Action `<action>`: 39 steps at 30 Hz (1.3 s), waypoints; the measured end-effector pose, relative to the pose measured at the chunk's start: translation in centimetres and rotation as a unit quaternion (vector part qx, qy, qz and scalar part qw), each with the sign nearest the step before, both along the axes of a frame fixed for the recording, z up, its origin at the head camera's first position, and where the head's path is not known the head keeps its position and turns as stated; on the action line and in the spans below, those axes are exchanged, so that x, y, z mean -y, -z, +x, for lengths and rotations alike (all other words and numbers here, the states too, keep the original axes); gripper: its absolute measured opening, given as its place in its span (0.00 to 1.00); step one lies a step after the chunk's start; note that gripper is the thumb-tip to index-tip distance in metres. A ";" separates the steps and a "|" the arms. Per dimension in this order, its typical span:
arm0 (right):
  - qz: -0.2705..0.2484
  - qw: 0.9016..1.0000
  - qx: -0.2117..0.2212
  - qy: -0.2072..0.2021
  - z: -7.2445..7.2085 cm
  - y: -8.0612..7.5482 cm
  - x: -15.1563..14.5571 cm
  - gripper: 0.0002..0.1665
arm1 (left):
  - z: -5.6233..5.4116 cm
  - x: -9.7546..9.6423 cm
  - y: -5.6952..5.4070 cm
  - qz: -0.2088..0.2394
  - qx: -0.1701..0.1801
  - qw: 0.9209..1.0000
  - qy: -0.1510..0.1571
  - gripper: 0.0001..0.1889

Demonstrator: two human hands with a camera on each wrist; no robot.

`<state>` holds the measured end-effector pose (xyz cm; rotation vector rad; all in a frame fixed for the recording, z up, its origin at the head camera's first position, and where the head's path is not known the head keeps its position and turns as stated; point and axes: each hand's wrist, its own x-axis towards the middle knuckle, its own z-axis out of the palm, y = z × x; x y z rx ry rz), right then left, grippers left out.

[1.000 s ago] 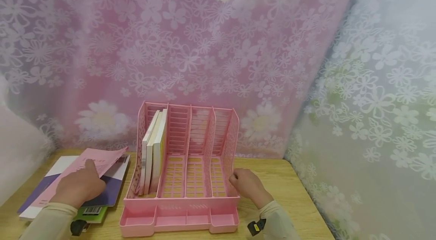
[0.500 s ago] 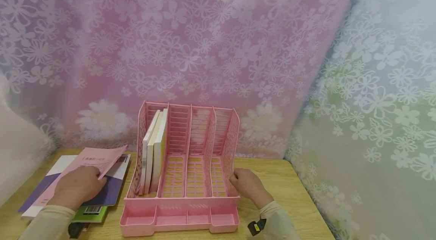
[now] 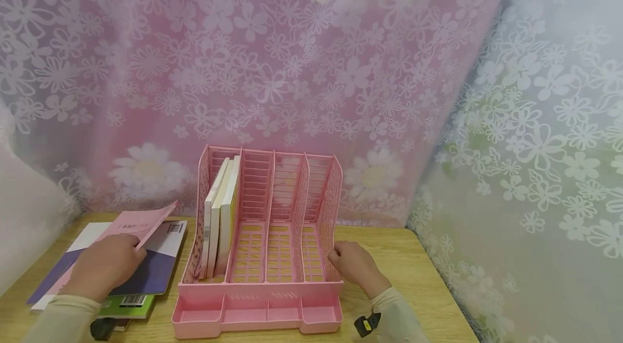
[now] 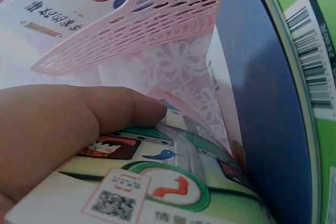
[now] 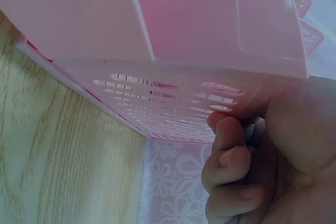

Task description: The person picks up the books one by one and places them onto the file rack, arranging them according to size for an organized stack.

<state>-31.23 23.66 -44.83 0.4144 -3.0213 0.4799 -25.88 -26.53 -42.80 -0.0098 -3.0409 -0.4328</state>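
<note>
In the head view my left hand (image 3: 104, 265) grips the right edge of a thin pink booklet (image 3: 138, 222), its far corner raised off the stack. The left wrist view shows its illustrated cover (image 4: 173, 179) with a QR code, under my fingers. Beneath lie a purple-and-white book (image 3: 154, 267) and a green book (image 3: 127, 306) with a barcode. A pink desktop file rack (image 3: 258, 290) stands in the middle of the table, several white-edged books (image 3: 221, 218) upright in its leftmost slot. My right hand (image 3: 357, 267), fingers curled, holds the rack's right side wall (image 5: 173, 95).
The wooden table (image 3: 404, 283) ends on the right by a pale flowered curtain (image 3: 545, 170). A pink flowered curtain (image 3: 292, 61) hangs behind the rack. Small trays (image 3: 243, 313) run along the rack's front. Dividers separate its other slots.
My left hand went from lying on the pink booklet to gripping its edge, then drew slightly toward me and left, bending the booklet up. The right hand and rack stayed put.
</note>
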 end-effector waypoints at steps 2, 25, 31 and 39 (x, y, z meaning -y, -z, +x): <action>0.001 1.000 0.000 0.001 0.0 0.0 0.0 0.16 | 0.1 0.2 -0.2 0.004 -0.017 1.000 0.001 0.11; 0.004 1.000 0.010 0.009 -0.1 0.1 -0.1 0.17 | 2.0 0.6 -3.4 0.085 -0.174 0.980 -0.052 0.18; 0.002 1.000 0.009 0.006 -0.1 0.1 -0.1 0.17 | 2.2 0.2 -3.2 0.112 -0.240 0.962 -0.074 0.20; -0.010 1.000 0.007 -0.001 0.0 -0.1 0.0 0.16 | 1.4 -0.8 -0.9 0.174 -0.331 0.922 -0.100 0.19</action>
